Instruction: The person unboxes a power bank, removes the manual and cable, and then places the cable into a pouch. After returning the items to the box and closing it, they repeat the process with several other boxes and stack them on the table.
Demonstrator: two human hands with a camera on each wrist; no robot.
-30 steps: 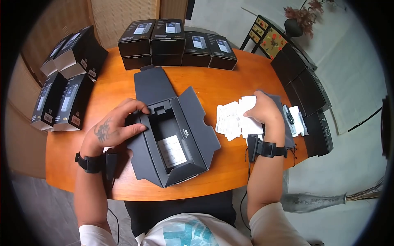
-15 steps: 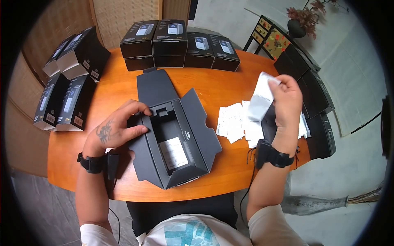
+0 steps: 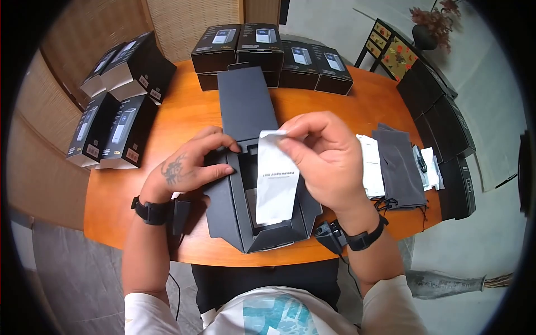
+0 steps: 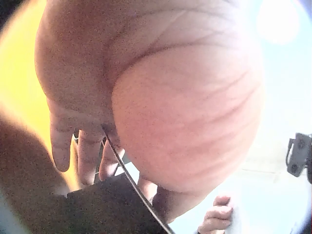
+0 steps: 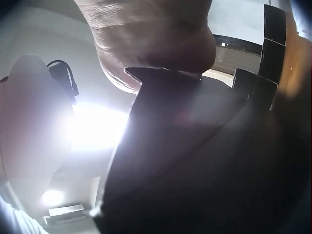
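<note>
An open black box (image 3: 248, 106) lies on the table with its long lid flap folded back and side flaps spread. My left hand (image 3: 192, 162) grips the box's left wall, thumb and forefinger at the rim. In the left wrist view, a dark panel of the box (image 4: 112, 204) runs between the thumb and fingers of this hand. Between thumb and forefinger, my right hand (image 3: 332, 162) pinches a white printed leaflet (image 3: 276, 190) by its top end. The leaflet hangs over the box's opening and hides most of the inside.
Right of the box lie white papers (image 3: 369, 167), a dark grey drawstring pouch (image 3: 399, 167) and a bagged black cable (image 3: 420, 161). Printed black boxes stand at the left (image 3: 131, 125) and the back (image 3: 259, 47). More black boxes (image 3: 455, 181) line the right edge.
My right hand has lifted the leaflet from the papers on the right and carried it left over the open box. My left hand keeps its hold. The head view has shifted slightly.
</note>
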